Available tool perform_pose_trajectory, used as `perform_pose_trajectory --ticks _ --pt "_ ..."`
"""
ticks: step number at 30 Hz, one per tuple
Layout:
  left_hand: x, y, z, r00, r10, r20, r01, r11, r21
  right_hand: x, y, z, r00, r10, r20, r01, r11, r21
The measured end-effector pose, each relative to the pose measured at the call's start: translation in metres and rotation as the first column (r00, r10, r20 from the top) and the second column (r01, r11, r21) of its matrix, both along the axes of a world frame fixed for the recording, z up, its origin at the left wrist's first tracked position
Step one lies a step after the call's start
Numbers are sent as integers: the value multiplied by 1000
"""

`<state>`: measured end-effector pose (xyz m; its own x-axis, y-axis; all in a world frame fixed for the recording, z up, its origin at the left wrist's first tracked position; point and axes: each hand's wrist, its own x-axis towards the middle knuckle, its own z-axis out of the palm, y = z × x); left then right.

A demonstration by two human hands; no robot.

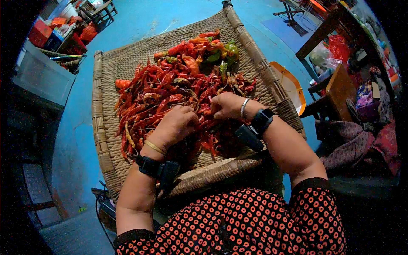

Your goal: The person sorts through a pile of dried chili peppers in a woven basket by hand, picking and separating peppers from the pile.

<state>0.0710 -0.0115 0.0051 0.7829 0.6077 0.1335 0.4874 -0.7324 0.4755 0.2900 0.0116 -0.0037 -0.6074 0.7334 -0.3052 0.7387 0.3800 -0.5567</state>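
Dried red chillies (148,93) lie in a wide heap on a woven tray (111,146) with bound cane edges. Fresher red and orange peppers (191,49) and a few green peppers (231,50) form the far end of the heap. Low over the heap, near its middle, is my left hand (176,123), its fingers curled inward. My right hand (226,105) is also curled, a short gap to the right, with its fingertips down at the chillies. Whatever either hand's fingers may hold is too small or hidden to name.
An orange-rimmed round basin (289,87) stands on the blue floor (74,140) right of the tray. Farther right are a wooden chair (340,91), bags and cloth (348,144). A pale cabinet (42,78) and a small stool (100,12) are at the left.
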Motion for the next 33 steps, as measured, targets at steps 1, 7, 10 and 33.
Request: perform_pose_trajectory --ticks 1,7,10,33 --pt "1 0 1 1000 18 -16 -18 1000 -20 2 0 -1 1000 -1 0 1 1000 0" --pt "1 0 -7 1000 29 13 -30 996 88 12 7 12 928 -186 -322 270 933 239" --pt "-1 2 -10 1000 27 2 -27 993 112 23 12 31 833 -133 -537 447 734 512" --pt "5 2 2 904 303 302 -311 950 -25 38 11 3 873 -460 163 281 746 604"
